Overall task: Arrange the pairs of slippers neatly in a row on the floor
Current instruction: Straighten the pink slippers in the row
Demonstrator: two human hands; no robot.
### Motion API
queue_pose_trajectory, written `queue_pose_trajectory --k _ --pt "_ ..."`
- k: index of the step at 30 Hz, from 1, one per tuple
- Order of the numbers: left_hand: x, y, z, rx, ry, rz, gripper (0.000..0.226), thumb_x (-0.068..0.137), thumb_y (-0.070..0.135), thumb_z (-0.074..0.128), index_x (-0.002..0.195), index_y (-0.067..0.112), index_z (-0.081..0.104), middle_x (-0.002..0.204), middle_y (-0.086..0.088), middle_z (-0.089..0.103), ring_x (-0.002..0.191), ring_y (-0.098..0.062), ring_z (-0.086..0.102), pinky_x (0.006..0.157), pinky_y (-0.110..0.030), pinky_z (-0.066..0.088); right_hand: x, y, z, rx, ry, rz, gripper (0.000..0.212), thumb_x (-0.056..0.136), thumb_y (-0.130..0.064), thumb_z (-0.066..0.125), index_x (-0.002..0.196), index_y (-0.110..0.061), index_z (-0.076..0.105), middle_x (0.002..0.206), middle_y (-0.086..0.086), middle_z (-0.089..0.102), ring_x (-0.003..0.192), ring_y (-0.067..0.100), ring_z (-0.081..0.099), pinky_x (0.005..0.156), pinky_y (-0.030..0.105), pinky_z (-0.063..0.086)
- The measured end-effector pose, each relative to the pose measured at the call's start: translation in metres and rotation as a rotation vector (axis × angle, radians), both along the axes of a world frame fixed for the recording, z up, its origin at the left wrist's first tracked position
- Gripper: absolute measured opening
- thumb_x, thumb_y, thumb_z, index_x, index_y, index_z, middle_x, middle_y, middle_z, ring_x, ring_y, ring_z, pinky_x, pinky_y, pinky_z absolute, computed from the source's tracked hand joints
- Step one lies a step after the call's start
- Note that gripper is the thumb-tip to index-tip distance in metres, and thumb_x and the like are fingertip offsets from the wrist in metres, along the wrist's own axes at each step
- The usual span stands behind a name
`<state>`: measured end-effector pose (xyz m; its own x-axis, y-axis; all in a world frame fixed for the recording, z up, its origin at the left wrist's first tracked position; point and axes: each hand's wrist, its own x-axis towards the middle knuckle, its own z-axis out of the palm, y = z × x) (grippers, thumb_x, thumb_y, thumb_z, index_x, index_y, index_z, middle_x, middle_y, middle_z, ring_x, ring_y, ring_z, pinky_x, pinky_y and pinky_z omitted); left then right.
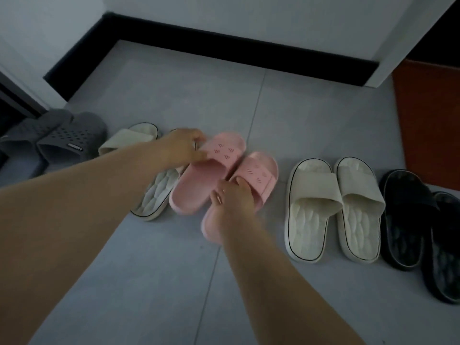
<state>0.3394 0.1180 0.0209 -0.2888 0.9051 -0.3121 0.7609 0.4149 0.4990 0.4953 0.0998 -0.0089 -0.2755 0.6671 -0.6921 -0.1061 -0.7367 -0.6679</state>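
Two pink slippers lie side by side at the middle of the tiled floor, tilted to the right. My left hand [183, 148] grips the strap of the left pink slipper [199, 181]. My right hand [232, 199] grips the strap of the right pink slipper [258, 179], and my forearm hides its heel. Just left of them is a cream pair: one cream slipper [130, 138] further back, the other cream slipper [155, 195] partly under my left arm. A second cream pair [331, 207] sits straight on the right. A black pair [420, 230] lies at the far right.
A grey pair of perforated slippers [59, 138] lies at the far left by a dark doorway. A white wall with a black skirting board [224, 43] runs along the back. An orange-brown panel [428, 120] stands at the right. Bare grey tiles [161, 282] stretch in front.
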Motion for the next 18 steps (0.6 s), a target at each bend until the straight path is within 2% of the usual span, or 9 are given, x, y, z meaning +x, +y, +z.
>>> queue_pose_trajectory --k 1,2,4,5,7,9,12,16,18 --pt "0.001 -0.007 -0.009 -0.124 0.017 -0.062 0.048 0.082 0.023 0.065 0.127 0.011 0.05 0.125 -0.01 0.057 0.113 -0.024 0.054 0.091 -0.027 0.039 0.004 -0.001 -0.005 -0.02 0.003 -0.028 0.037 0.09 -0.003 0.046 0.127 -0.006 0.046 0.1 0.009 0.053 0.069 0.008 0.055 0.064 0.02 0.046" --pt "0.003 -0.014 -0.02 -0.22 0.02 -0.098 0.056 0.082 0.023 0.065 0.132 0.012 0.043 0.129 -0.012 0.055 0.115 -0.026 0.052 0.095 -0.028 0.04 0.012 -0.003 -0.008 0.003 -0.094 -0.005 0.033 0.087 -0.001 0.047 0.118 -0.011 0.052 0.096 0.004 0.054 0.07 0.011 0.054 0.064 0.022 0.046" --pt "0.008 -0.025 -0.042 -0.339 -0.004 -0.059 0.075 0.082 0.022 0.064 0.143 0.013 0.022 0.141 -0.017 0.042 0.126 -0.031 0.044 0.105 -0.041 0.037 0.034 -0.005 -0.023 0.084 -0.29 -0.003 0.032 0.082 0.002 0.048 0.103 -0.019 0.058 0.088 0.001 0.056 0.064 0.011 0.05 0.054 0.019 0.041" --pt "0.009 -0.028 -0.053 -0.367 0.013 -0.027 0.082 0.082 0.023 0.064 0.146 0.015 0.012 0.146 -0.018 0.033 0.131 -0.034 0.038 0.108 -0.045 0.034 0.046 -0.004 -0.029 0.121 -0.38 -0.02 0.033 0.08 0.002 0.051 0.107 -0.018 0.057 0.088 0.0 0.055 0.063 0.012 0.048 0.052 0.018 0.04" --pt "0.014 -0.032 -0.068 -0.381 0.144 0.005 0.09 0.083 0.026 0.061 0.147 0.021 -0.002 0.15 -0.018 0.025 0.134 -0.039 0.031 0.11 -0.049 0.029 0.065 0.004 -0.041 0.191 -0.578 0.043 0.05 0.078 -0.009 0.063 0.125 -0.016 0.045 0.108 0.006 0.053 0.08 0.021 0.053 0.063 0.024 0.044" --pt "0.017 -0.029 -0.073 -0.337 0.264 0.03 0.094 0.083 0.027 0.061 0.145 0.026 -0.008 0.148 -0.016 0.026 0.129 -0.041 0.037 0.105 -0.048 0.034 0.075 0.014 -0.051 0.24 -0.755 0.248 0.074 0.077 -0.024 0.069 0.138 -0.016 0.028 0.132 0.014 0.042 0.107 0.032 0.052 0.077 0.031 0.041" --pt "0.02 -0.015 -0.074 -0.254 0.171 0.068 0.092 0.083 0.019 0.061 0.146 0.027 -0.005 0.15 -0.017 0.024 0.129 -0.039 0.039 0.103 -0.045 0.036 0.077 0.029 -0.055 0.42 -0.732 0.479 0.075 0.082 -0.025 0.065 0.142 -0.013 0.021 0.136 0.017 0.046 0.119 0.032 0.049 0.095 0.039 0.043" --pt "0.022 -0.007 -0.074 -0.217 0.096 0.102 0.079 0.08 0.012 0.06 0.144 0.026 0.016 0.141 -0.019 0.036 0.123 -0.037 0.045 0.1 -0.04 0.04 0.077 0.057 -0.05 0.657 -0.891 0.698 0.048 0.089 -0.014 0.045 0.134 -0.01 0.033 0.123 0.021 0.053 0.109 0.035 0.055 0.084 0.037 0.043" --pt "0.024 -0.011 -0.076 -0.195 0.092 0.097 0.072 0.078 0.012 0.061 0.139 0.029 0.027 0.134 -0.016 0.044 0.118 -0.036 0.047 0.096 -0.038 0.041 0.082 0.07 -0.051 0.694 -0.952 0.774 0.051 0.089 -0.011 0.042 0.138 -0.012 0.031 0.127 0.02 0.051 0.113 0.036 0.052 0.088 0.038 0.043"
